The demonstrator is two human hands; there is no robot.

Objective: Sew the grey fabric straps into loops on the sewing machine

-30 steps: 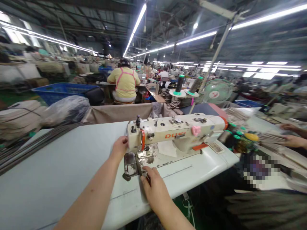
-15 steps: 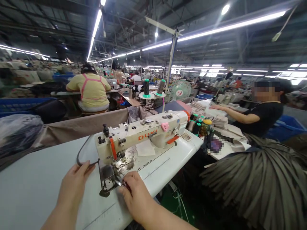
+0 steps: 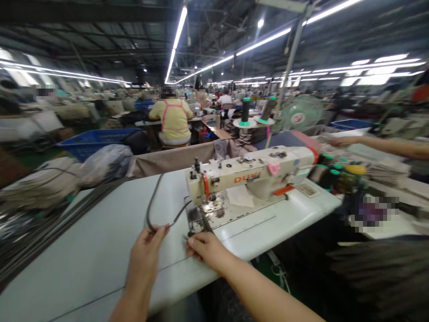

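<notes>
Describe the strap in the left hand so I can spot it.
Find the cream sewing machine on the pale table. Left of its needle, the person's left hand pinches a thin dark strap curved into a loop, unlike the straight strips bundled at the table's far left.

The long cream sewing machine head (image 3: 248, 172) has a smooth, glossy enamel finish, while the metal bed plate (image 3: 214, 210) below it looks scratched and grimy. In front of the machine, the pale grey worktop (image 3: 100, 264) is smooth, with a soft sheen. Just left of the machine, the thin dark strip (image 3: 151, 205) looks matt and rubbery. Behind the machine hang a matt beige cloth sheet (image 3: 170, 160) and a shiny, crinkled clear plastic bag (image 3: 107, 165)
</notes>
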